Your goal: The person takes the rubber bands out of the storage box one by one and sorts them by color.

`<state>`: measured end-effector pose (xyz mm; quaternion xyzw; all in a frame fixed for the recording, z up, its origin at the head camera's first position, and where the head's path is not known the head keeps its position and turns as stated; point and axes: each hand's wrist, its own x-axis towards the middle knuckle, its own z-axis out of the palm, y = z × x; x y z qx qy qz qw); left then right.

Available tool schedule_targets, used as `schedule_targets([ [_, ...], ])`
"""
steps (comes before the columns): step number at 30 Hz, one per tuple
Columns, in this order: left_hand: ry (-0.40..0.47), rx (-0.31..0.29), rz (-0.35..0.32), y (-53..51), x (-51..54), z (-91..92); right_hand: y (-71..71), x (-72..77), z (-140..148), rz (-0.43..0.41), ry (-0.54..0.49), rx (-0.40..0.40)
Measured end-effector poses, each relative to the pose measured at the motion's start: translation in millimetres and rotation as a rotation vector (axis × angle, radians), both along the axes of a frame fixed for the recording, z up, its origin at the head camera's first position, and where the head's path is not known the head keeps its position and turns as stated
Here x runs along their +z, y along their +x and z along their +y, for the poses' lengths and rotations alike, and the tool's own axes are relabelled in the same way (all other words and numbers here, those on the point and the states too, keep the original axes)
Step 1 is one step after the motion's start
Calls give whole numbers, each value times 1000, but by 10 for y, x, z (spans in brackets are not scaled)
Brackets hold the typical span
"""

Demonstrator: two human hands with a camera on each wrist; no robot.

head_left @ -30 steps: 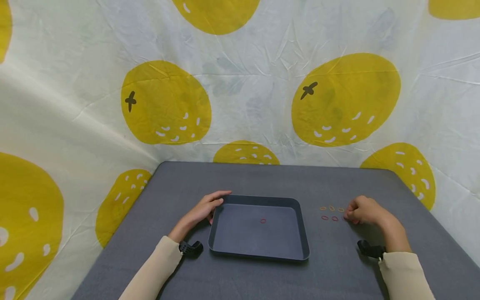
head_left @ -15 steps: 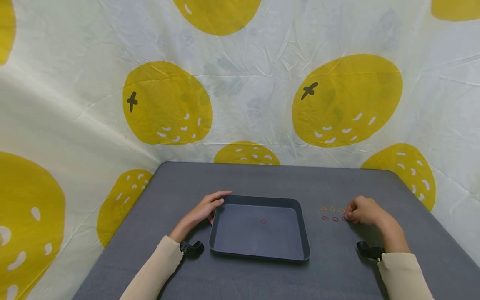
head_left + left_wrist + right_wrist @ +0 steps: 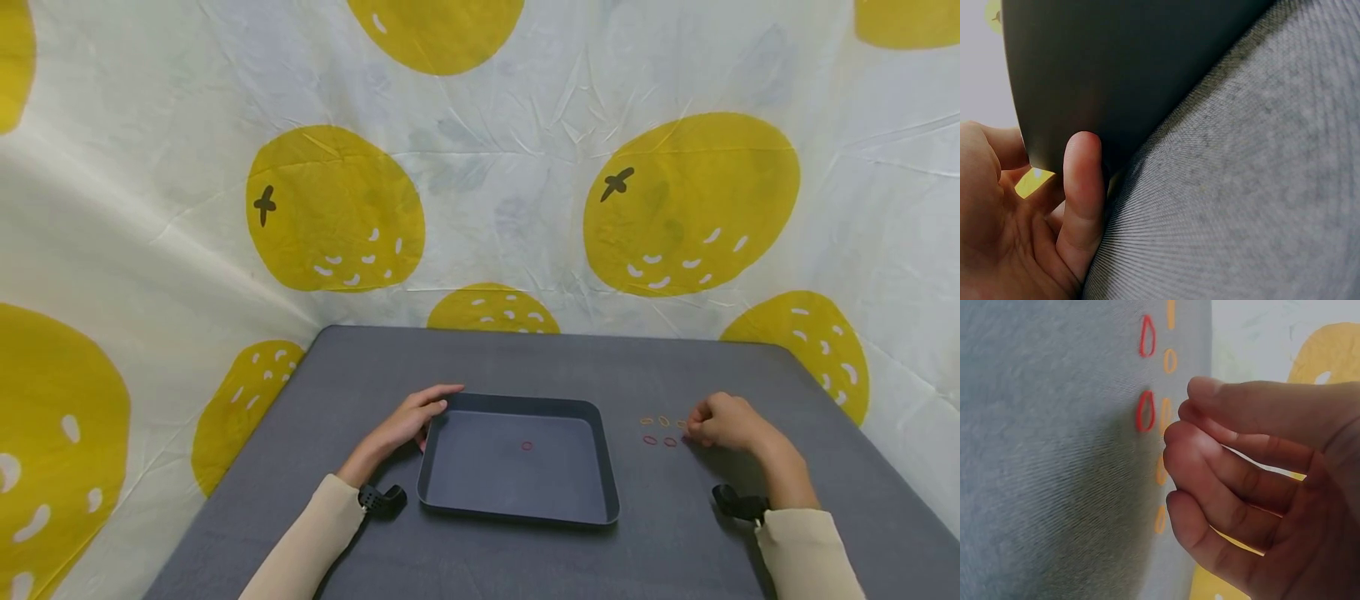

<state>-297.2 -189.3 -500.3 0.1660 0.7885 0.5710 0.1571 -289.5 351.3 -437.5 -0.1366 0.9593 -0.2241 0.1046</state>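
Note:
My left hand (image 3: 407, 419) grips the dark grey tray (image 3: 517, 514) at its far left corner. In the left wrist view one finger (image 3: 1082, 169) presses the outer wall of the tray (image 3: 1116, 69) while another digit reaches behind its edge. A small red rubber band (image 3: 527, 446) lies inside the tray. Right of the tray, my right hand (image 3: 731, 423) is low over the table with thumb and index fingertips together; a red band appears pinched there, hidden by the fingers. Beside it lie two red rubber bands (image 3: 1146, 411) and several orange rubber bands (image 3: 1170, 361).
A grey cloth covers the table (image 3: 525, 360). Behind and to the left hangs a white curtain (image 3: 502, 200) with large yellow fruit prints. Black wrist cameras sit on both wrists, the right one (image 3: 738, 502) close above the cloth.
The third red band, at my right fingertips earlier, is gone from its spot in the row. My right hand shifted slightly left. The left hand and tray stay in place.

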Motion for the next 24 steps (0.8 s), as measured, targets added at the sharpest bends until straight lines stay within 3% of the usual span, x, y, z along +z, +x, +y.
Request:
schedule_targets([
  [7,-4,3,3,-8,-11,3,10,80,-79,-46,-44,7],
  [24,-7,6,6,-21,-16,5,45,251,-297,-17,-77,72],
])
